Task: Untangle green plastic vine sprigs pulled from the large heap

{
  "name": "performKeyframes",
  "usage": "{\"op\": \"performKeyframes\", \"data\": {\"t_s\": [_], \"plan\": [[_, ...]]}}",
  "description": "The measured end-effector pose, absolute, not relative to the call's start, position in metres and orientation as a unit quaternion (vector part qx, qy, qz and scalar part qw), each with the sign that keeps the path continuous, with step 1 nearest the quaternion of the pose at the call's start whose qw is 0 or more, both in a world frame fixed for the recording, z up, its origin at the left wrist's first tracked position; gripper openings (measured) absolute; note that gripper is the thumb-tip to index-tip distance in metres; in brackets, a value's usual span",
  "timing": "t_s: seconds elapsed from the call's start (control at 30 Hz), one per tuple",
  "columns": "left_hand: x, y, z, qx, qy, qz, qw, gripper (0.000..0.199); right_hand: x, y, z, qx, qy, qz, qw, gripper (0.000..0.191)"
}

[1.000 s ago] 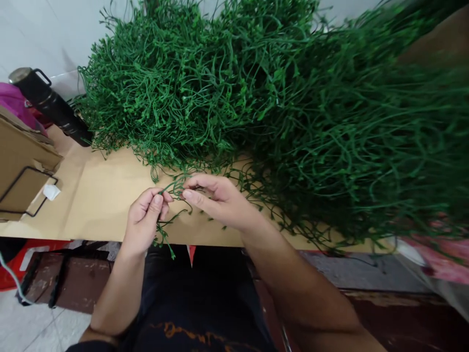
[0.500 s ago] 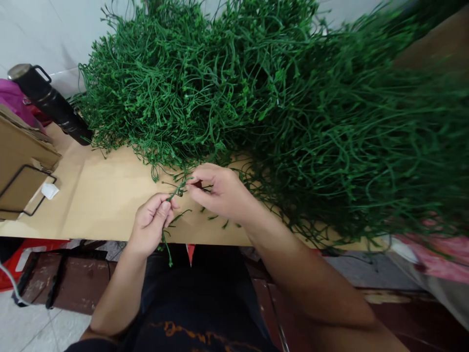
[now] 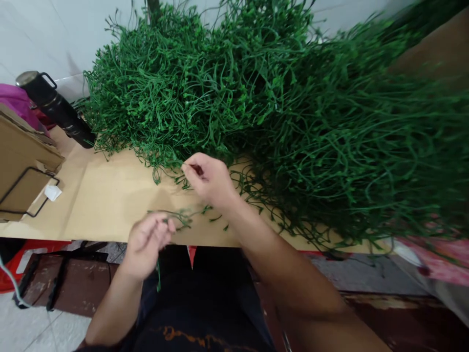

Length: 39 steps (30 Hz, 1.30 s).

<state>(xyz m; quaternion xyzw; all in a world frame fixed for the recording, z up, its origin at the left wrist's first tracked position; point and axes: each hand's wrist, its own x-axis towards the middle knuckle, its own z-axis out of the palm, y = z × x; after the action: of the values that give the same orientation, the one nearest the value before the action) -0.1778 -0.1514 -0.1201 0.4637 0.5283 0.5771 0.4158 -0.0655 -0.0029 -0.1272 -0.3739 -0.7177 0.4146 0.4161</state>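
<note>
A large heap of green artificial stems point(image 3: 205, 93) with small forked tips covers the back and right of the table. My left hand point(image 3: 148, 242), a little blurred, is low by the table's front edge, its fingers curled on a green plastic sprig point(image 3: 179, 215). Part of that greenery sticks out to the right, and a strand hangs below the hand. My right hand point(image 3: 210, 178) is at the heap's front fringe with thumb and forefinger pinched together. Something dark red shows inside its curled fingers; what the fingertips pinch is too small to make out.
The table point(image 3: 106, 195) has a tan paper-like cover. A black flask point(image 3: 58, 110) leans at the back left beside a cardboard box point(image 3: 25, 161) and a black wire frame point(image 3: 27, 168). Loose stem pieces point(image 3: 225, 226) lie near the front edge. Pink cloth point(image 3: 439, 256) is at the right.
My hands have moved apart. The left hand has dropped toward the front edge with the sprig, while the right hand has shifted slightly up and left, off the sprig.
</note>
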Motion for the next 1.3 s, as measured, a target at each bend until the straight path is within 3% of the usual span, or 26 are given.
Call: {"op": "performKeyframes", "data": {"t_s": [0.23,0.4,0.63,0.77,0.9,1.03,1.17,1.3], "plan": [[-0.186,-0.13,-0.116,0.407,0.537,0.638,0.374,0.023,-0.061,-0.03,-0.117,-0.234,-0.671,0.631,0.311,0.014],[-0.183,-0.127,-0.12,0.396,0.555,0.63,0.371,0.025,-0.054,-0.043,-0.117,-0.235,-0.741,0.531,0.336,0.019],[-0.184,-0.126,-0.12,0.404,0.537,0.631,0.387,0.025,-0.049,-0.048,-0.119,-0.23,-0.752,0.519,0.335,0.026],[-0.182,-0.129,-0.125,0.416,0.538,0.613,0.402,0.028,-0.053,-0.043,-0.125,-0.289,-0.732,0.501,0.36,0.026],[-0.177,-0.142,-0.129,0.454,0.537,0.567,0.43,0.028,-0.059,-0.033,-0.134,-0.362,-0.769,0.396,0.349,0.027],[-0.175,-0.161,-0.119,0.576,0.466,0.558,0.375,0.025,-0.06,-0.018,-0.144,-0.423,-0.768,0.337,0.344,0.031],[-0.179,-0.157,-0.108,0.497,0.504,0.613,0.351,0.02,-0.057,-0.019,-0.143,-0.336,-0.751,0.402,0.402,0.031],[-0.183,-0.14,-0.111,0.413,0.53,0.63,0.389,0.024,-0.057,-0.032,-0.134,-0.262,-0.691,0.558,0.376,0.025]]}}
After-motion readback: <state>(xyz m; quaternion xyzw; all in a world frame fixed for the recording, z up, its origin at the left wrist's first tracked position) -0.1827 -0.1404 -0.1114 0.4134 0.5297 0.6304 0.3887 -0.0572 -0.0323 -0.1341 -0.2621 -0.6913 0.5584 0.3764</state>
